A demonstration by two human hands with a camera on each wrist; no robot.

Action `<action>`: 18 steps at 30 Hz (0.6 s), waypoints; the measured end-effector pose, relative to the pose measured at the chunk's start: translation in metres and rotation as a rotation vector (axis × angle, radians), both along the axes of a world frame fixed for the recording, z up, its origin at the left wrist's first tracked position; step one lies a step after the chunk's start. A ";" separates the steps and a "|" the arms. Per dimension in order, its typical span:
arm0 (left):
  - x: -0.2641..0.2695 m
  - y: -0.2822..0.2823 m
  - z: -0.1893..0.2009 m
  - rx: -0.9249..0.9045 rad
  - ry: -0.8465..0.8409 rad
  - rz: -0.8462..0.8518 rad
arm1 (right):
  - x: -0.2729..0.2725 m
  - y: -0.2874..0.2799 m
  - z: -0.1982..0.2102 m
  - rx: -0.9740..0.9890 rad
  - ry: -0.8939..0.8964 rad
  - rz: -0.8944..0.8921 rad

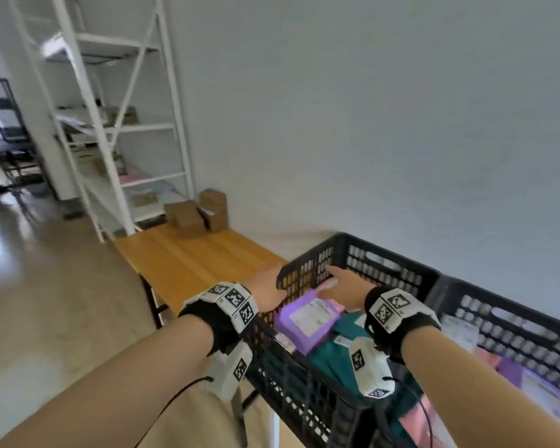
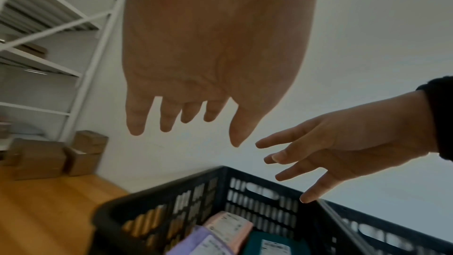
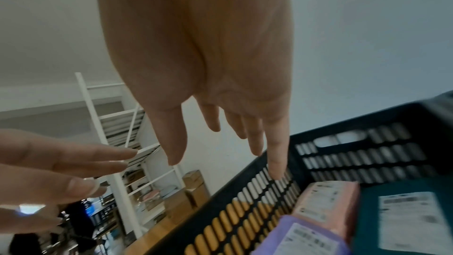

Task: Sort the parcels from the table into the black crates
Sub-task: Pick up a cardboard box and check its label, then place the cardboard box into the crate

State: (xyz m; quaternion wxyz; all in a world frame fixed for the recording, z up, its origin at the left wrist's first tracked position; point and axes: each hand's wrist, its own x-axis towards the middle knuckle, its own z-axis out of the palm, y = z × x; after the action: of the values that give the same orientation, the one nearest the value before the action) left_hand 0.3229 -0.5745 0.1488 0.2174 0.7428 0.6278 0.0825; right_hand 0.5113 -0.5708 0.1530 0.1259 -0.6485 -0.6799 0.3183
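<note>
**Head view: both hands empty above a loaded crate**

Head view shows the purple parcel [image 1: 307,318] lying tilted on top of the pile in the nearer black crate [image 1: 353,250], propped on a teal parcel [image 1: 337,354], with a pink parcel [image 2: 229,226] wedged just beside it against the crate's far wall. Each carries a white printed label, too blurred to read. A second black crate [image 1: 505,315] stands touching the first on the right and holds more pink and purple packets.

The left hand [image 1: 265,291] and right hand [image 1: 346,289] hover over the first crate with fingers spread and straight, holding nothing.

Likely risks, as I judge them: the purple parcel sits high and slanted, so a knock from either hand or another parcel dropped on it could send it sliding off the pile or over the rim. With labels this hard to read at a glance, a parcel could also land in the wrong crate.

Brown cardboard boxes [image 1: 194,215] remain at the far end of the wooden table [image 1: 188,263], well apart from the hands, beside a white metal shelf rack [image 1: 117,130].
</note>
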 end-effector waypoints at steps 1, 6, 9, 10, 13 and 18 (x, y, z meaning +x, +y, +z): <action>-0.019 0.005 -0.001 -0.013 0.003 0.024 | -0.018 0.010 -0.001 0.004 0.018 0.015; -0.121 0.043 -0.019 -0.030 -0.032 0.069 | -0.115 0.068 -0.014 -0.019 0.088 0.070; -0.187 0.066 -0.032 -0.044 -0.056 0.078 | -0.179 0.103 -0.028 -0.061 0.028 0.077; -0.209 0.072 -0.039 -0.053 -0.066 0.077 | -0.201 0.115 -0.036 -0.078 0.006 0.077; -0.277 0.091 -0.066 -0.109 -0.084 0.091 | -0.260 0.145 -0.056 -0.116 -0.051 0.093; -0.364 0.132 -0.109 -0.116 -0.096 0.166 | -0.344 0.187 -0.092 -0.217 -0.005 0.056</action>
State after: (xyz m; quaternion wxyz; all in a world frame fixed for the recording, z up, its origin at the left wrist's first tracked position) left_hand -0.0415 -0.4426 0.0393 0.2822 0.6697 0.6798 0.0993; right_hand 0.1670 -0.3839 0.0613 0.0444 -0.6400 -0.6596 0.3917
